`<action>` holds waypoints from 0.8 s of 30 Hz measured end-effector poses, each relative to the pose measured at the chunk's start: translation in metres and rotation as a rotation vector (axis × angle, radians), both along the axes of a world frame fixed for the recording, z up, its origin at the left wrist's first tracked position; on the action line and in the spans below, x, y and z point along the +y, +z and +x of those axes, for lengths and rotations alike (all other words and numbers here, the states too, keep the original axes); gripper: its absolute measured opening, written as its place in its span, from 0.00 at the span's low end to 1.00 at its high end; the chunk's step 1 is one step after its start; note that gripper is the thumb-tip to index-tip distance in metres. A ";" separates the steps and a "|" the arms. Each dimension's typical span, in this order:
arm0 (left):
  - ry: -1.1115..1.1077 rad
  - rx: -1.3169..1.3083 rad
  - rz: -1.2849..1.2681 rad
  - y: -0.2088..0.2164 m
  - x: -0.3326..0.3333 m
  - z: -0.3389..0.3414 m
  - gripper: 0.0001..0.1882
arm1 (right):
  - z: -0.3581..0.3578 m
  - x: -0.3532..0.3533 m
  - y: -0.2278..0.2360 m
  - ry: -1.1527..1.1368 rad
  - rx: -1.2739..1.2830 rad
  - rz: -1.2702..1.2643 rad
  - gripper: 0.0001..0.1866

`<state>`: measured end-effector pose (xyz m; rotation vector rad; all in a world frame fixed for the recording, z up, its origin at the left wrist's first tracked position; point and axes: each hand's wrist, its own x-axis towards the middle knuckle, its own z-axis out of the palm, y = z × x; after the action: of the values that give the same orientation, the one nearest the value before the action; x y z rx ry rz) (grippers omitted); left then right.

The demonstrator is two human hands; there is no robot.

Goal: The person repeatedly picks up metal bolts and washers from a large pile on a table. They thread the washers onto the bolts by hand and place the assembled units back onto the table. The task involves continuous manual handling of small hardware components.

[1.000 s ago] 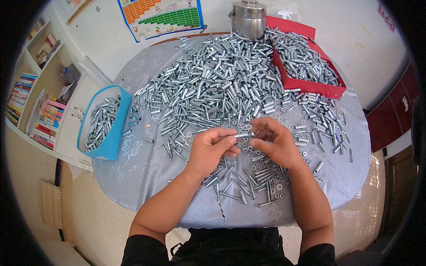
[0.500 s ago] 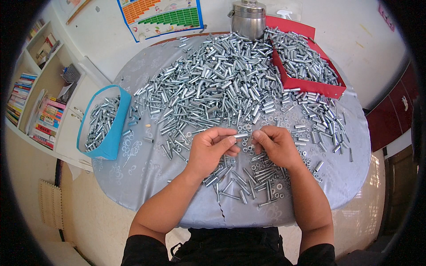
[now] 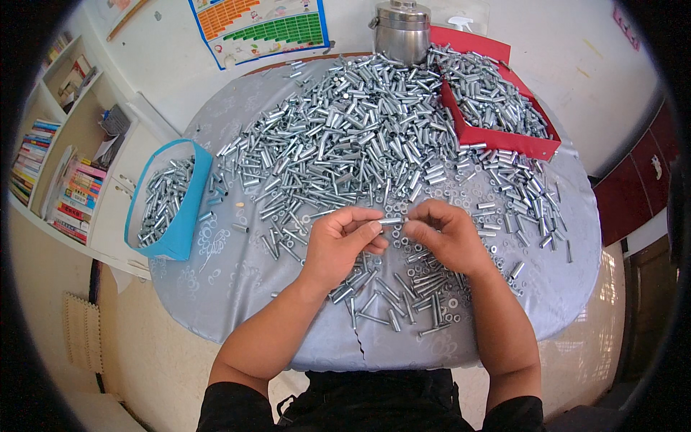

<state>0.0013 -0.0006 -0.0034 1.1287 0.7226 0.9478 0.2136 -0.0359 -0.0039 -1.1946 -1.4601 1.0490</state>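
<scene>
Metal tube (image 3: 391, 221), 1 piece, held above the desk (image 3: 237, 309); right hand (image 3: 448, 234) repositioned at its end.
Left hand (image 3: 337, 241): fingers clasped on the tube, unchanged; right hand: thumb and fingertips, together 0.5 seconds ago, now parted at the tube's right end; whether they grip anything, cannot tell; the shift suggests handwork at that end, with the left fingers as steady hold; pile of bolts and tubes (image 3: 338, 137) beyond; blue bin (image 3: 185, 230) left; red box (image 3: 504, 142) right.

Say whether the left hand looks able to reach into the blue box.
Probably yes: the blue box is open on top and only low loose parts lie between, though the left hand holds a metal sleeve.
</scene>
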 end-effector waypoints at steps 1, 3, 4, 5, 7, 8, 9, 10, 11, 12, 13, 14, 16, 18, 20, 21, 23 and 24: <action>-0.002 0.001 0.001 0.000 0.000 0.000 0.10 | 0.006 0.000 0.000 0.021 0.006 -0.083 0.09; -0.003 0.004 0.004 0.000 0.000 0.000 0.10 | 0.005 0.000 0.002 0.006 0.072 -0.110 0.08; -0.003 0.006 0.006 0.000 0.000 0.000 0.10 | -0.003 -0.001 0.006 -0.029 0.132 -0.055 0.07; 0.000 0.001 0.003 0.000 0.000 0.000 0.10 | -0.007 -0.002 0.009 -0.065 0.193 0.000 0.07; 0.004 -0.008 -0.003 0.000 0.000 0.000 0.10 | -0.007 -0.002 0.010 -0.044 0.098 -0.039 0.06; 0.001 0.002 0.001 0.000 0.000 0.000 0.10 | -0.006 -0.003 0.010 -0.033 0.051 -0.059 0.06; -0.004 0.010 0.005 0.000 -0.001 0.000 0.10 | -0.002 -0.003 0.009 -0.029 0.030 -0.110 0.07; -0.008 0.018 0.010 0.000 -0.001 0.000 0.10 | 0.003 -0.002 0.007 -0.025 0.010 -0.161 0.07; -0.011 0.008 0.005 0.001 -0.001 0.000 0.10 | 0.007 -0.002 0.006 -0.021 -0.011 -0.212 0.08; -0.012 -0.001 0.000 0.000 0.000 0.000 0.10 | 0.001 -0.002 0.008 -0.041 0.050 -0.136 0.08; -0.013 -0.010 -0.005 -0.001 0.000 0.000 0.10 | -0.008 -0.003 0.011 -0.061 0.111 -0.061 0.09; -0.011 -0.010 -0.007 -0.001 0.000 0.000 0.10 | -0.014 -0.003 0.012 -0.080 0.173 0.015 0.09; -0.002 -0.012 -0.009 0.000 0.000 -0.001 0.10 | -0.007 -0.003 0.012 -0.014 0.075 -0.061 0.09; -0.014 0.005 0.006 0.001 -0.001 -0.001 0.10 | -0.004 -0.002 0.009 0.003 0.062 -0.102 0.09; -0.023 0.006 0.005 0.001 -0.001 0.000 0.10 | -0.003 0.000 0.005 -0.029 0.133 -0.109 0.09; -0.021 -0.001 -0.003 0.000 -0.001 0.000 0.10 | -0.005 0.000 0.006 -0.034 0.158 -0.070 0.09; -0.019 -0.010 -0.011 0.000 0.000 0.000 0.10 | -0.011 -0.002 0.009 -0.044 0.209 0.008 0.09; -0.017 -0.011 -0.011 0.000 0.000 -0.001 0.10 | -0.009 -0.002 0.008 -0.011 0.162 -0.035 0.09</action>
<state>0.0006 -0.0003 -0.0036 1.1179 0.7071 0.9345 0.2047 -0.0375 0.0041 -1.1145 -1.3131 1.1409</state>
